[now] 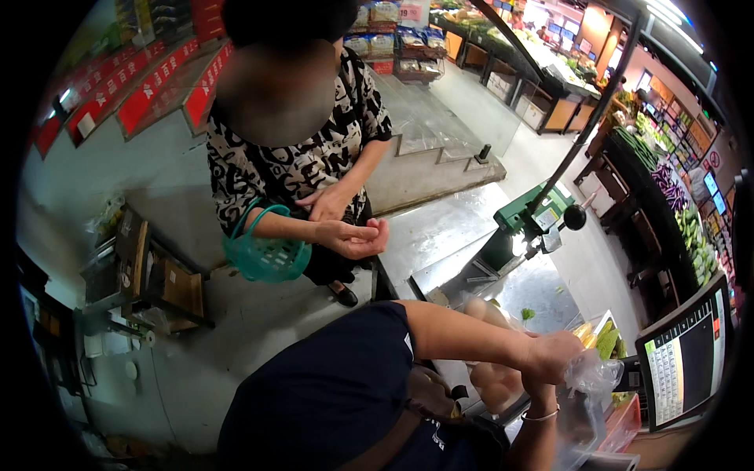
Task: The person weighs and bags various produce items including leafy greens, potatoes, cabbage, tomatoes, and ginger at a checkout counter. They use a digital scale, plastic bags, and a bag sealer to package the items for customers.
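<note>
My left hand (554, 356) is closed at the gathered top of a clear plastic bag (589, 377), near the touchscreen monitor (686, 353). Just below it, my right hand (537, 388), with a bracelet at the wrist, meets the left; its fingers are mostly hidden. Under my left forearm lies a clear bag of round light-brown items (495, 385), on or beside the metal counter (447, 229). Beyond my hands are yellow and green vegetables (607, 341). A small green leaf (528, 314) lies on the metal surface.
Across the counter stands a person (294, 171) with a green plastic basket (274, 250) on one arm. A green metal device with a black knob (524, 218) stands on the counter. A red crate (621, 421) is below the monitor. Vegetable stands (665, 194) line the far right.
</note>
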`<state>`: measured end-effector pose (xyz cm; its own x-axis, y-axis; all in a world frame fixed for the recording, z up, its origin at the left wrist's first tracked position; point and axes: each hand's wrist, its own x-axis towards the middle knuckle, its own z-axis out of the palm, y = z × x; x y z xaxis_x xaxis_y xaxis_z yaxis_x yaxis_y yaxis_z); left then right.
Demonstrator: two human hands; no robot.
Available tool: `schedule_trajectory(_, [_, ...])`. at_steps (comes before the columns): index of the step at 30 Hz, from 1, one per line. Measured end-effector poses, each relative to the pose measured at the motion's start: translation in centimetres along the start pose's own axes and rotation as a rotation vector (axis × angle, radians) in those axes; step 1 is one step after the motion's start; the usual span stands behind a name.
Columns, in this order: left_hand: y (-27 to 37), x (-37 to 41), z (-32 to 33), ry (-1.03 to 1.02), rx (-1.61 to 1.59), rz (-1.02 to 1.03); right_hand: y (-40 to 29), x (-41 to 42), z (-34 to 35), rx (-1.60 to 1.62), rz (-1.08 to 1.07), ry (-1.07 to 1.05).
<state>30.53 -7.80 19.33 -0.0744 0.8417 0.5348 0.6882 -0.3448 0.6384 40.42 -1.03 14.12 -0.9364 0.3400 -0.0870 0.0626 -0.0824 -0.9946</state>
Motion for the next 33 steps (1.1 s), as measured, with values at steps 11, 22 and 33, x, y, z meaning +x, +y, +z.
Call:
schedule_trajectory(11, [-6.3,-5.3,-9.0,0.094,-0.131,0.083,2.2,3.1,2.5,0.236,0.035,0.069])
schedule_trajectory(22, [-11.4,-17.4,-9.8,0.486,-0.153,-0.723,-0.2,6.6,1.7,0.376,0.007,-0.136])
schedule_trajectory(33, [-13.9,-17.1,-4.5,0.345,-0.042,-0.634,2.1,7.2,-0.2,0.196,-0.165,-0.263])
